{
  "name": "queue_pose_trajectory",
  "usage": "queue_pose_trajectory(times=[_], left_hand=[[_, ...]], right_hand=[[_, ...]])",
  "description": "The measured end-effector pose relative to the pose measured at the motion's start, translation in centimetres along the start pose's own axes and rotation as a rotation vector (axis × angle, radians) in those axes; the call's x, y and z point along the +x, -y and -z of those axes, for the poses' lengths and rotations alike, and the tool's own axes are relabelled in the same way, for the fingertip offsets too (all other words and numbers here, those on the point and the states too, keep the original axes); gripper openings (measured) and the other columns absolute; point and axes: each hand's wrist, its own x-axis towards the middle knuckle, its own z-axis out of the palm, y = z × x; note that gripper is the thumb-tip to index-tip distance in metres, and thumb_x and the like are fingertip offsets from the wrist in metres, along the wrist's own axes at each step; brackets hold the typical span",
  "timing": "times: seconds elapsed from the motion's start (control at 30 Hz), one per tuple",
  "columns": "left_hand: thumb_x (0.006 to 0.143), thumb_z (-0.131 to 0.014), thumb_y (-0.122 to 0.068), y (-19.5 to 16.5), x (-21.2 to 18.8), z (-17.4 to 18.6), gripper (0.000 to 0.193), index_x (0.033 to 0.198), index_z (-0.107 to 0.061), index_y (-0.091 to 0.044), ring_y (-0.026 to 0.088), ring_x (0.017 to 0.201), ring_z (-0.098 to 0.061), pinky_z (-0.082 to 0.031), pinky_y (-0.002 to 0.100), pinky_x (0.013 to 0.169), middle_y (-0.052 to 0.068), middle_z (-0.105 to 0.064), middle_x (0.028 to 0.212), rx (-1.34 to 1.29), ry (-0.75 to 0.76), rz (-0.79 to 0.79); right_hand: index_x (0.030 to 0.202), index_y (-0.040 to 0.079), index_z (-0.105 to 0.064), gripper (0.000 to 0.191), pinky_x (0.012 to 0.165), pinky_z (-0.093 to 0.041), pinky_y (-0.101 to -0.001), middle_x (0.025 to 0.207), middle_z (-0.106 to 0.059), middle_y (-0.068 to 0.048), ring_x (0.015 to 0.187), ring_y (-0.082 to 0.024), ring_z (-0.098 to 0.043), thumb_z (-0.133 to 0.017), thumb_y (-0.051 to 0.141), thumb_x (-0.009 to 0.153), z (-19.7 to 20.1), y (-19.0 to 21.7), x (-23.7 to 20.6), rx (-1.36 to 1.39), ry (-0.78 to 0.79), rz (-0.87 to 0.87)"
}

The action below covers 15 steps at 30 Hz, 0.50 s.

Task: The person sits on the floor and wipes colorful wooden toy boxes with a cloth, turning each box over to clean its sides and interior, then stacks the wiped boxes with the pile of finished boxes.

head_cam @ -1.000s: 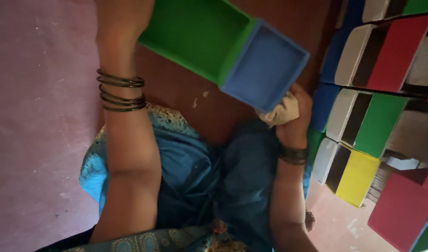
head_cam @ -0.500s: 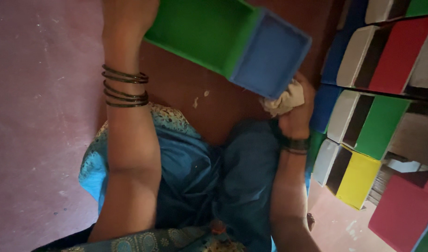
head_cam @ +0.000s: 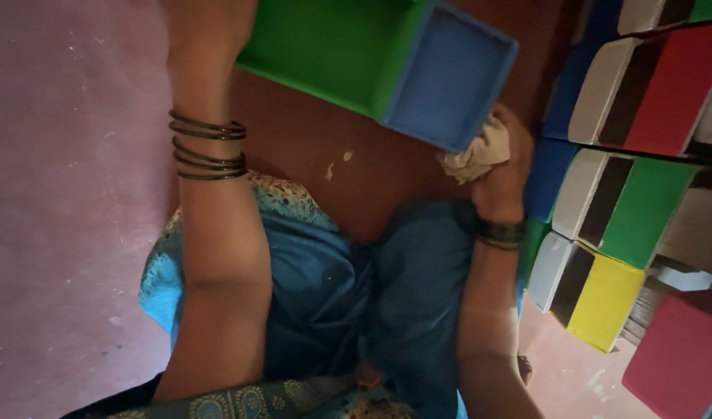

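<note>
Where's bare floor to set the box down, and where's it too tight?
Free: the pink floor beside the left arm, and a brown strip between the green and blue box and the blue-clad lap. Crowded: the right hand with its cloth sits close against the stacked coloured boxes.

A green box (head_cam: 325, 54) with a blue end, an off-white cloth (head_cam: 476, 151), dark bangles (head_cam: 208, 146), blue patterned garment (head_cam: 325, 295).

Dusty pink floor (head_cam: 69, 194), dimly lit. Right of it, a darker reddish-brown floor patch (head_cam: 309, 147). Further right of the floor, stacked painted boxes (head_cam: 643, 155): red, green, yellow, white and blue faces.
</note>
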Motion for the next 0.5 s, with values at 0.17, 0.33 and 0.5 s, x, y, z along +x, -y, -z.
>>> queue_pose_trajectory(times=[0.17,0.33,0.5], left_hand=[[0.100,-0.061,-0.014,0.8,-0.3,-0.7,0.024,0.079,-0.061,-0.002,0.028,0.051,-0.055,-0.044,0.044,0.049,0.014,-0.058,0.061,0.033,-0.035,-0.078],[0.098,-0.061,-0.011,0.4,-0.2,-0.8,0.024,0.076,-0.058,-0.003,0.026,0.049,-0.052,-0.043,0.043,0.048,0.013,-0.055,0.059,0.009,-0.043,-0.068],[0.098,-0.061,-0.011,-0.2,-0.2,-0.4,0.024,0.076,-0.058,-0.003,0.026,0.049,-0.053,-0.043,0.043,0.048,0.012,-0.055,0.059,-0.002,-0.046,-0.051]], right_hand=[[0.127,0.004,-0.064,0.030,0.099,-0.057,-0.0369,0.118,-0.066,-0.009,0.110,-0.020,-0.067,-0.049,0.028,0.116,0.0,2.3,-0.5,-0.193,-0.223,0.302],[0.146,0.008,-0.054,0.032,0.115,-0.050,-0.0395,0.143,-0.056,-0.010,0.135,-0.022,-0.058,-0.056,0.023,0.118,-3.1,5.0,-2.3,-0.215,-0.250,0.559],[0.160,0.013,-0.039,0.052,0.122,-0.042,-0.0404,0.162,-0.042,-0.011,0.150,-0.028,-0.047,-0.068,0.020,0.117,-8.2,5.4,-2.5,-0.829,0.011,0.649]])
